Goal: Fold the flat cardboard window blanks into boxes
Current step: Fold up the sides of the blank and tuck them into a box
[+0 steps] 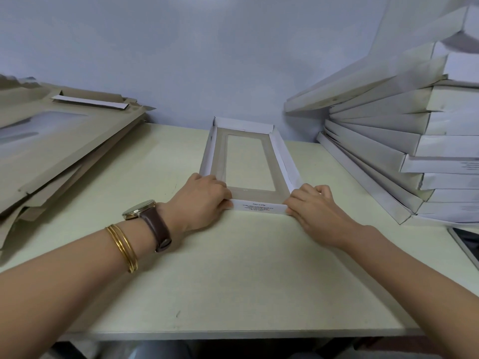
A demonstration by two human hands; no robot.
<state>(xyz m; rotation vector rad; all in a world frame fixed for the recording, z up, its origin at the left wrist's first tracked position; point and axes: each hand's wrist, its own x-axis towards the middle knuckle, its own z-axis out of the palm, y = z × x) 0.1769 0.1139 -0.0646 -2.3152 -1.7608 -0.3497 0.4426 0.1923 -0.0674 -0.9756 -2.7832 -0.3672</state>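
While our left hand [204,198] and right hand [313,206] pinched, fingers curled, the near corners of the shallow white-walled cardboard window box [259,194] in the middle of the pale table [233,268], its four walls stood raised. We judged it nearly done, with folded white boxes [414,141] stacked at the right and flat brown cardboard blanks [64,141] piled at the left, not yet folded.

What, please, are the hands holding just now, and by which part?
The partly folded white-and-brown cardboard window box: the left hand grips its near left corner, the right hand its near right corner, beside the printed end flap.
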